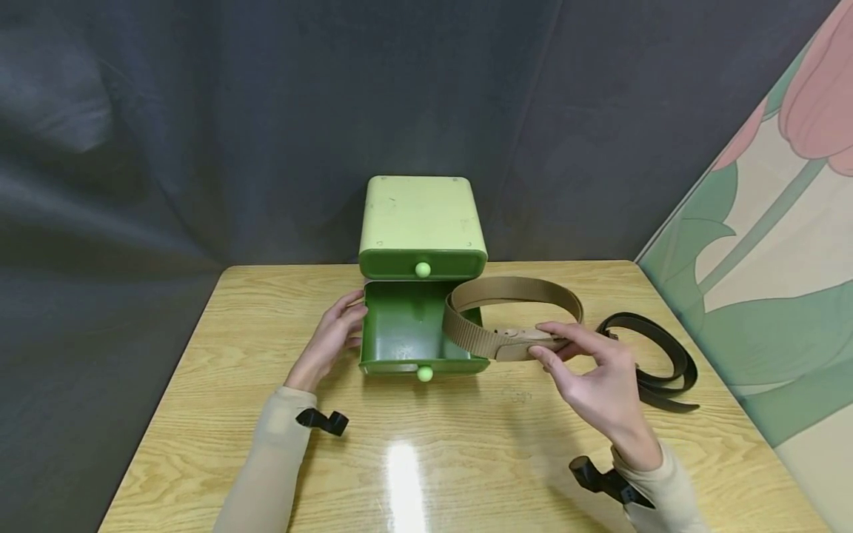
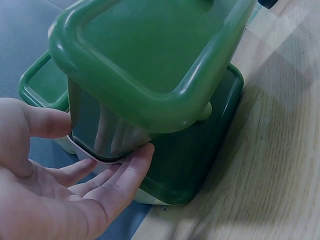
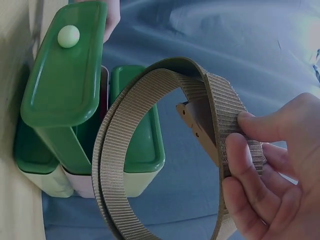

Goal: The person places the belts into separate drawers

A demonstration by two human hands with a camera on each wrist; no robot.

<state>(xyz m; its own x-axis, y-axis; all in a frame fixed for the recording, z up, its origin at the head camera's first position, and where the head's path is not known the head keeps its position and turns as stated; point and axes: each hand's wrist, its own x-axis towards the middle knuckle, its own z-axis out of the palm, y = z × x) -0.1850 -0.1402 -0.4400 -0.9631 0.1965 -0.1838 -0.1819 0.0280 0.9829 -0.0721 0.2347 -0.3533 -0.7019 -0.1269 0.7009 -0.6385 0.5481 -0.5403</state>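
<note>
My right hand (image 1: pixel 600 377) pinches a coiled tan webbing belt (image 1: pixel 466 333) near its buckle, between thumb and fingers. The loop hangs above the table, its left part over the right side of a pulled-out green drawer (image 1: pixel 400 342). That drawer belongs to a small green cabinet (image 1: pixel 421 211); no contents show inside. Beside the drawer's left wall is my left hand (image 1: pixel 329 333). In the left wrist view its thumb touches the drawer side (image 2: pixel 87 120), and its extended fingers lie against the pale cabinet edge below.
A coiled black belt (image 1: pixel 666 340) lies on the wooden table (image 1: pixel 200 414) to the right. The cabinet's top drawer front (image 1: pixel 393 264) and bottom drawer front (image 2: pixel 200 160) are closed. Dark fabric (image 1: pixel 300 133) hangs behind; a flower-patterned panel (image 1: pixel 786 326) stands right.
</note>
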